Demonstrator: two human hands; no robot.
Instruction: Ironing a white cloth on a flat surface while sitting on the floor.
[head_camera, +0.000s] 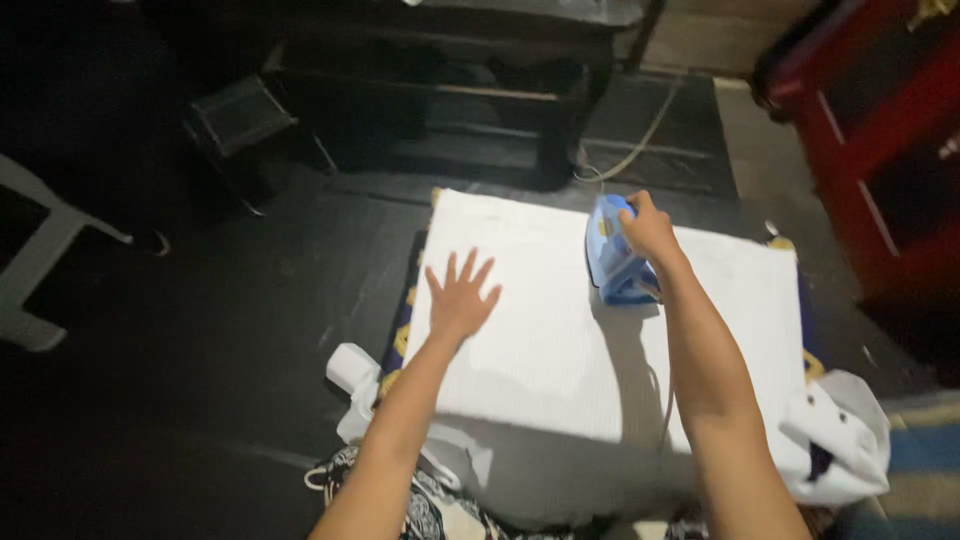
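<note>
— Head camera looking down: what does the right hand (650, 232) have?

— It is clenched around the handle of a blue iron (615, 255), which sits flat on the white cloth (540, 340), toward one o'clock of the cloth's middle, near its far edge.

— And the left hand (460, 297)?

— Released, fingers spread, palm pressed flat on the same cloth at about ten o'clock from its middle. It grips nothing.

— How far apart are the two hands?

— Near, with a strip of bare cloth between them; the iron lies at about two o'clock from the left hand.

— What surrounds the cloth?

— A dark patterned mat (402, 330) peeks out along its left edge. A crumpled white garment (845, 440) lies at four o'clock, off the cloth's right corner. A pale cord (640, 140) trails away at twelve o'clock over the dark floor (200, 400), and a red cabinet (880, 120) stands at two o'clock.
</note>
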